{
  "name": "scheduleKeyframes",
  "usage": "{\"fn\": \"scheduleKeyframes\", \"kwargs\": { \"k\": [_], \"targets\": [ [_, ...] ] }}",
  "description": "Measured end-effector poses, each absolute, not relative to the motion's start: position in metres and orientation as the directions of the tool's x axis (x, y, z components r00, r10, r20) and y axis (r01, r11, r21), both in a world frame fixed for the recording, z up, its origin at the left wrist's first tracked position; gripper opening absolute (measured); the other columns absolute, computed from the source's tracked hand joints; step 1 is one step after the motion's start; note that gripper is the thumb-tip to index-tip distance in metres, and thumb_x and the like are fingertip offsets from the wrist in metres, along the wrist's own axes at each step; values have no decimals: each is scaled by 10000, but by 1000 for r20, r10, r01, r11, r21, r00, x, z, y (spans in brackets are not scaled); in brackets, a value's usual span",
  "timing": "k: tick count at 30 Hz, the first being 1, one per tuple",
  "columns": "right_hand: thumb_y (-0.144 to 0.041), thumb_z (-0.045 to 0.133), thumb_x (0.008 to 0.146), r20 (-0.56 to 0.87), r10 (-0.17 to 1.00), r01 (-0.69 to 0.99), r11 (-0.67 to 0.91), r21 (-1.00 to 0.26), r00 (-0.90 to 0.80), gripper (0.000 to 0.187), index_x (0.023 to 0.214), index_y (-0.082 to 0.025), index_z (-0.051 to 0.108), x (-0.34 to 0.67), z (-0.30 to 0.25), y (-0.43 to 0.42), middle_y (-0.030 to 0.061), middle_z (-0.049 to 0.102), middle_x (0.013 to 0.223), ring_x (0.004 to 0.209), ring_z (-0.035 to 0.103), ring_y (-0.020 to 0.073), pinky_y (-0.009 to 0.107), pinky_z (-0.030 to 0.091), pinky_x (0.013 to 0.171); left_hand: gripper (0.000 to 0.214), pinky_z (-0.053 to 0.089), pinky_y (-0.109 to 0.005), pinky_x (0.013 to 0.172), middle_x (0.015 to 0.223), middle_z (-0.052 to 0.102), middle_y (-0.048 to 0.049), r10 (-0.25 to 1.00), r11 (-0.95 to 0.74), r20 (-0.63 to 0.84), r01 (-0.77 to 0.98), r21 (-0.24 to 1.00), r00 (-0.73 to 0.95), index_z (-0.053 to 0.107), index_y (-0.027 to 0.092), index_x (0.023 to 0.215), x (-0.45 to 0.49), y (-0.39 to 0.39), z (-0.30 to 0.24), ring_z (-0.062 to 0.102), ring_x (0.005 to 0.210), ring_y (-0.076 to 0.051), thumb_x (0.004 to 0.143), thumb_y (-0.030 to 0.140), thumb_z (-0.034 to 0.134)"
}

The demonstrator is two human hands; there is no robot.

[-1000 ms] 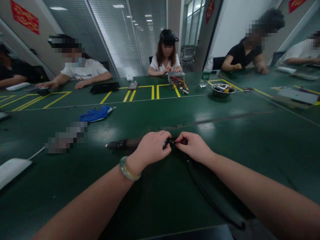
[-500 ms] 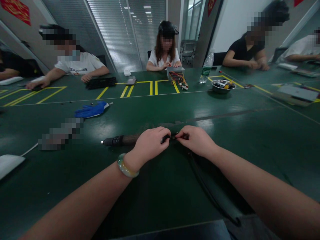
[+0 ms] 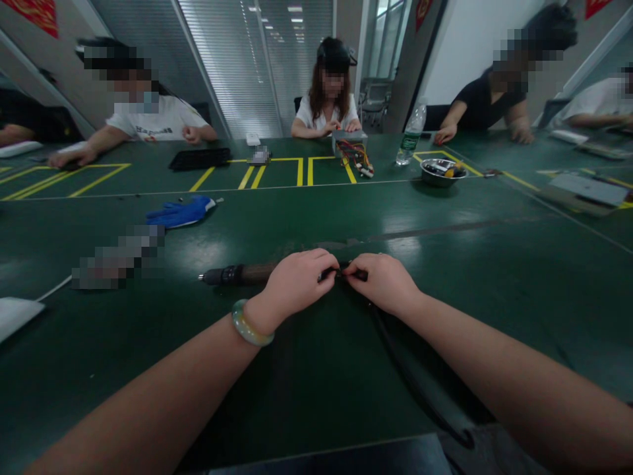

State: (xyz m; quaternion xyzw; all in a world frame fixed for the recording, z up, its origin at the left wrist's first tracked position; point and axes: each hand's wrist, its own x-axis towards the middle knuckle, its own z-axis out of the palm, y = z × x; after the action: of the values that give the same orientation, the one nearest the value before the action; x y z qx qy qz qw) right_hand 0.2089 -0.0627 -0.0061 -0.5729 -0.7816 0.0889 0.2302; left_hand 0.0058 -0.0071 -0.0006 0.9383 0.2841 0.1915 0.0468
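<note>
A corded handheld tool lies along the green table, with a thin metal tip pointing left and a black ribbed section joining a brown body. My left hand covers its rear end, with the fingers closed around a small black part. My right hand pinches a small dark piece from the other side, with the fingertips almost meeting my left hand. The exact grip is partly hidden by my fingers. A black cable runs from under my hands towards me. A pale green bangle circles my left wrist.
Several co-workers sit around the green table, which has yellow tape markings. Farther off stand a blue glove, a metal bowl, a water bottle and a metal box with coloured wires. A blurred object lies left.
The whole scene has shifted slightly in view as my head moved. My hands have stayed together on the tool, and the bangle and forearms sit a little lower and farther left.
</note>
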Motion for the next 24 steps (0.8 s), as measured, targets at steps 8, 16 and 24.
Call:
{"fn": "scheduleKeyframes", "kwargs": {
  "k": [8,16,24],
  "targets": [
    [-190,650,820,252,945,850,304,-430,-210,52,856,-213,679,207,-7,-62,8,652,857,764,586,147,283,423,699,186,509,-358,847,1036,659,-36,542,-841,340,502,204,769,637,216,1040,5,-8,2,629,926,-190,879,255,553],
    [-184,641,827,264,936,844,328,-424,-231,57,861,-210,679,207,-7,-62,12,648,864,788,587,151,282,433,726,181,514,-356,855,1044,657,-37,540,-842,347,500,203,767,637,216,1033,5,-8,1,629,946,-191,882,243,542],
    [-183,656,824,235,963,739,253,-625,-130,69,867,-217,697,206,-11,-62,-5,673,872,759,608,133,253,454,699,183,508,-360,860,1050,653,-45,534,-845,339,494,204,774,634,209,1035,4,-8,0,625,946,-194,887,248,533]
  ]
}}
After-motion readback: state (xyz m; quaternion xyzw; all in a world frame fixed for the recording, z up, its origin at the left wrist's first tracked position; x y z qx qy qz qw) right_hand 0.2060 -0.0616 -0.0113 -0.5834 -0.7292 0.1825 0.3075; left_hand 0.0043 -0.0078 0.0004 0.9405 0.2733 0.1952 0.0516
